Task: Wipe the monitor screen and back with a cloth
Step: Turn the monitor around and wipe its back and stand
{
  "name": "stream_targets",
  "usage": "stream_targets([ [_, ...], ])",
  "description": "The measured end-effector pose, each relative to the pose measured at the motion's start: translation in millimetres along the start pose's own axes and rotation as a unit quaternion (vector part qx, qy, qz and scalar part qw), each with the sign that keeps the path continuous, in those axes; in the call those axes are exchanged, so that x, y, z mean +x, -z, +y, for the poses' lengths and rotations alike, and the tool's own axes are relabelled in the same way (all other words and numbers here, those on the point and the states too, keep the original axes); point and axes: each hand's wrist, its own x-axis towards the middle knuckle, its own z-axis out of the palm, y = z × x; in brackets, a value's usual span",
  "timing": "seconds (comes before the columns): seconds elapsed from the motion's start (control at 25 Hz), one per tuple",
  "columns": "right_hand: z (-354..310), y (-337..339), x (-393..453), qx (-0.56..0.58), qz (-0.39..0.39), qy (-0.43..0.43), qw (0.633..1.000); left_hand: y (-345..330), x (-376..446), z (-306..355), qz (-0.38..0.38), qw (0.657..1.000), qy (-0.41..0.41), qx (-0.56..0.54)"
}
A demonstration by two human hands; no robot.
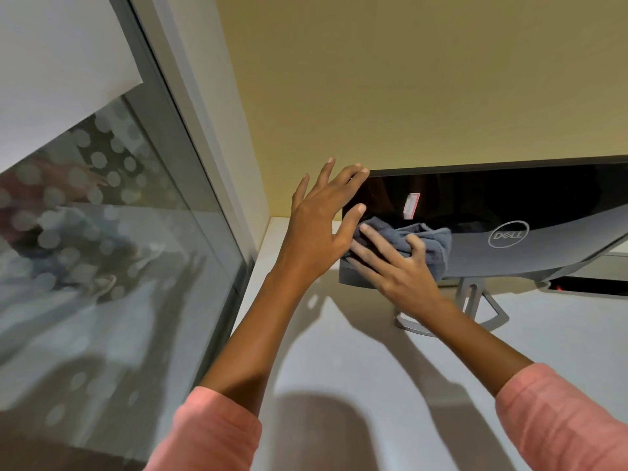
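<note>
The monitor stands on the white desk with its glossy black and grey back facing me, a logo on the grey panel and a small pink-white sticker on the black part. My left hand grips the monitor's left edge, thumb on the back and fingertips over the top corner. My right hand presses a bunched grey-blue cloth against the lower left of the monitor's back. The screen side is hidden from me.
The monitor's grey stand rests on the white desk. A yellow wall rises behind the desk. A glass partition with a frosted dot pattern and metal frame runs along the left. A second dark device sits at the right.
</note>
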Motion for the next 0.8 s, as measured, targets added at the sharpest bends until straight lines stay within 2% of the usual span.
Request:
stream_targets([
  [0.16,-6.8,-19.0,-28.0,-0.006,-0.081,0.083,0.993,-2.2,0.3,4.1,0.007,1.000,0.014,0.017],
  [0.32,14.0,-15.6,-77.2,0.004,-0.161,0.106,0.981,-8.3,-1.2,12.5,0.036,0.997,0.026,0.066],
  [0.44,47.1,-5.5,-98.2,0.015,-0.187,0.112,0.976,-13.1,-3.4,20.1,0.057,0.994,0.051,0.080],
  [0.68,68.1,15.9,-61.5,0.012,-0.078,0.030,0.996,-17.4,-1.7,27.1,0.071,0.989,0.079,0.101],
  [0.8,52.2,10.4,-39.9,0.018,-0.048,0.044,0.998,-18.7,-1.5,32.4,0.066,0.986,0.101,0.115],
])
